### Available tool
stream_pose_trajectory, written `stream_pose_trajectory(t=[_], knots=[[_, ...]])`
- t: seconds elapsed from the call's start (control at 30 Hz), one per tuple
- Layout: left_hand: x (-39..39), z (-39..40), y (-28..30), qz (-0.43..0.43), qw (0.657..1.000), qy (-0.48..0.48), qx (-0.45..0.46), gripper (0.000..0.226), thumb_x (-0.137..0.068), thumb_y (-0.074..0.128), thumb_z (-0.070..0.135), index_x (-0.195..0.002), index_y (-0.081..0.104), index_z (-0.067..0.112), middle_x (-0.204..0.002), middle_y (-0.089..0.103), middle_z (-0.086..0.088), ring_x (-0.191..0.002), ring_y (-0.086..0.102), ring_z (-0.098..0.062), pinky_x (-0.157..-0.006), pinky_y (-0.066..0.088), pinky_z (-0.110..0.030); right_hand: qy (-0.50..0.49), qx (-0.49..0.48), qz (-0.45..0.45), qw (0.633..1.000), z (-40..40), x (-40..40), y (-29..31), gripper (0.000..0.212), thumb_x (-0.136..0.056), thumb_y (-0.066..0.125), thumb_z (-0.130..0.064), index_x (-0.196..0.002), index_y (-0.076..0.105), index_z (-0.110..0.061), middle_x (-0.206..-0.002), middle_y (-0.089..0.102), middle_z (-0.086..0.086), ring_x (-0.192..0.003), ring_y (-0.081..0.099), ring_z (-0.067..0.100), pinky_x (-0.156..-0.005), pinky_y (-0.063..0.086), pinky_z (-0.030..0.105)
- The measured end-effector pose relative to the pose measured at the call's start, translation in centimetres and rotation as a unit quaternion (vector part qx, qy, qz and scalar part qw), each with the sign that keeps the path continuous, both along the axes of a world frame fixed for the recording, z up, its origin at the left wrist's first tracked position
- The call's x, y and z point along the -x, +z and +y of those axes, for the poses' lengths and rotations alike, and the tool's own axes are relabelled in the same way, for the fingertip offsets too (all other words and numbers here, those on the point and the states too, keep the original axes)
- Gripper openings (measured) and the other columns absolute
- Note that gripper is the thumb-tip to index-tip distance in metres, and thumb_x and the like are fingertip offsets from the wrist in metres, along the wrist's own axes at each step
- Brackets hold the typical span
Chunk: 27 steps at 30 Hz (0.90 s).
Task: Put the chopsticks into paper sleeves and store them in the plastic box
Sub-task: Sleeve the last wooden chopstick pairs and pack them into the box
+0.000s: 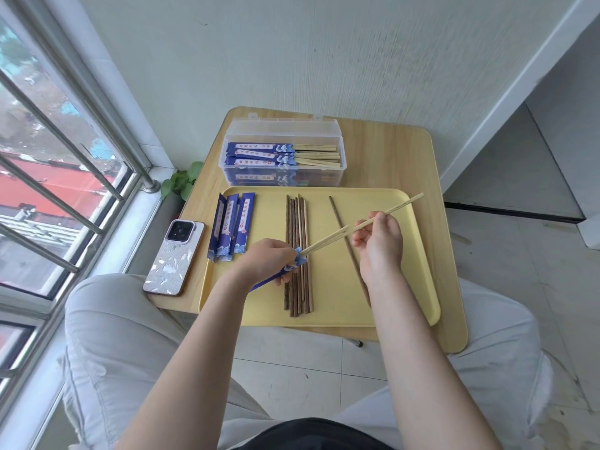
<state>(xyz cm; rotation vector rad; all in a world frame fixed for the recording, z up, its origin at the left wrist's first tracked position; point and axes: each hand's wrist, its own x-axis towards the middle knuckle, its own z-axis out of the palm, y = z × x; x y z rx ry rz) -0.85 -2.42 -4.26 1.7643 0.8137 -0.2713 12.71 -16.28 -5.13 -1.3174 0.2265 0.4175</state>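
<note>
My left hand (269, 259) grips a blue paper sleeve (293, 266) over the yellow tray (399, 300). My right hand (378, 241) pinches a pair of pale bamboo chopsticks (402, 206), whose tips sit in the sleeve's mouth. A bundle of dark wooden chopsticks (297, 232) lies lengthwise in the tray's middle. One dark pair (337, 216) lies slanted under my right hand. Several empty blue sleeves (230, 227) lie at the tray's left edge. The open clear plastic box (341, 168) behind the tray holds several sleeved pairs (259, 154).
A phone (175, 256) lies face down on the small wooden table (396, 157), left of the tray. A green plant (181, 181) sits by the window sill. Window bars run along the left, and a wall stands behind the table.
</note>
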Motion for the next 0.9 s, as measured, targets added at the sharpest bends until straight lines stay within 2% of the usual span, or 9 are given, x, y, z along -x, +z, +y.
stream_pose_trajectory(t=[0.17, 0.3, 0.5, 0.67, 0.8, 0.87, 0.9], knots=[[0.0, 0.1, -0.6, 0.003, 1.000, 0.001, -0.013, 0.022, -0.089, 0.048, 0.010, -0.073, 0.064, 0.008, -0.064, 0.061, -0.001, -0.053, 0.056, -0.012, -0.054, 0.051, -0.025, 0.002, -0.008, 0.002, 1.000, -0.1, -0.3, 0.1, 0.028, -0.110, 0.033, -0.018, -0.090, 0.053, -0.013, -0.072, 0.059, 0.010, -0.045, 0.045, 0.015, -0.050, 0.038, 0.026], [-0.1, 0.3, -0.8, 0.002, 1.000, -0.008, -0.004, 0.022, -0.087, 0.049, 0.015, -0.075, 0.065, 0.008, -0.066, 0.064, -0.004, -0.061, 0.058, -0.019, -0.064, 0.052, -0.033, 0.008, -0.006, 0.001, 1.000, 0.0, -0.2, 0.0, 0.028, -0.110, 0.034, -0.019, -0.091, 0.053, -0.014, -0.071, 0.060, 0.009, -0.046, 0.046, 0.015, -0.051, 0.038, 0.027], [0.0, 0.2, -0.8, -0.007, 1.000, -0.007, 0.002, 0.021, -0.086, 0.049, 0.014, -0.072, 0.063, 0.007, -0.064, 0.062, -0.006, -0.061, 0.055, -0.021, -0.061, 0.049, -0.033, 0.031, -0.008, -0.014, 0.999, 0.2, 0.3, -0.2, 0.026, -0.109, 0.038, -0.020, -0.092, 0.058, -0.014, -0.068, 0.056, 0.007, -0.050, 0.052, 0.015, -0.054, 0.045, 0.028], [-0.3, -0.4, -0.2, -0.037, 0.999, 0.026, 0.025, 0.021, -0.089, 0.043, 0.013, -0.074, 0.056, 0.008, -0.064, 0.054, -0.008, -0.053, 0.044, -0.019, -0.053, 0.039, -0.030, 0.167, 0.012, 0.018, 0.986, 0.7, 1.2, -0.3, 0.018, -0.102, 0.055, -0.015, -0.105, 0.071, -0.007, -0.079, 0.059, 0.004, -0.060, 0.057, 0.015, -0.057, 0.051, 0.026], [-0.5, -0.6, -0.1, -0.048, 0.998, 0.034, 0.017, 0.022, -0.090, 0.039, 0.014, -0.076, 0.055, 0.007, -0.061, 0.053, -0.009, -0.050, 0.043, -0.020, -0.051, 0.037, -0.030, 0.358, 0.095, 0.051, 0.928, 0.7, 2.0, -0.2, 0.015, -0.097, 0.065, -0.019, -0.104, 0.070, -0.007, -0.091, 0.068, 0.007, -0.065, 0.061, 0.016, -0.059, 0.050, 0.026], [-0.5, -0.5, -0.1, -0.047, 0.998, 0.038, 0.016, 0.025, -0.093, 0.036, 0.014, -0.078, 0.054, 0.005, -0.060, 0.052, -0.009, -0.048, 0.042, -0.019, -0.049, 0.036, -0.029, 0.382, 0.106, 0.049, 0.917, 0.9, 2.1, -0.2, 0.019, -0.097, 0.065, -0.022, -0.107, 0.067, -0.006, -0.093, 0.069, 0.007, -0.064, 0.063, 0.017, -0.058, 0.052, 0.027], [-0.5, -0.5, -0.1, -0.046, 0.998, 0.042, 0.017, 0.025, -0.093, 0.036, 0.013, -0.077, 0.054, 0.005, -0.059, 0.051, -0.009, -0.047, 0.041, -0.019, -0.048, 0.035, -0.029, 0.359, 0.108, 0.034, 0.926, 1.0, 2.0, -0.4, 0.026, -0.097, 0.065, -0.023, -0.117, 0.063, -0.006, -0.095, 0.069, 0.008, -0.065, 0.065, 0.018, -0.060, 0.054, 0.029]])
